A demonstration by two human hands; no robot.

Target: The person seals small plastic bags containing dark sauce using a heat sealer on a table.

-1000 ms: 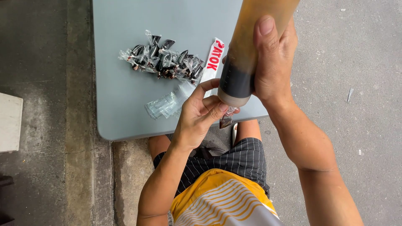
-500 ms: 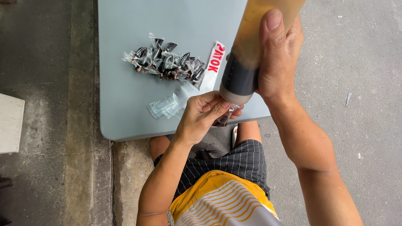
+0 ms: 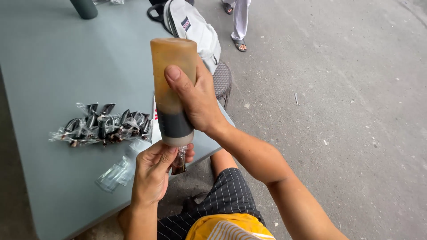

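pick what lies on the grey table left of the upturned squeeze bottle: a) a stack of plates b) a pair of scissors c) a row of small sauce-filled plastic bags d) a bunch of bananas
c, a row of small dark-filled plastic bags lies on the grey table, left of the squeeze bottle held nozzle-down in the right hand.

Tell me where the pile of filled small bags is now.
In the head view, the pile of filled bags lies on the grey table, left of the squeeze bottle.

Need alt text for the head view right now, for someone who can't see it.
The right hand holds a squeeze bottle upside down over a small clear bag pinched by the left hand. Filled bags and empty ones lie on the grey table.
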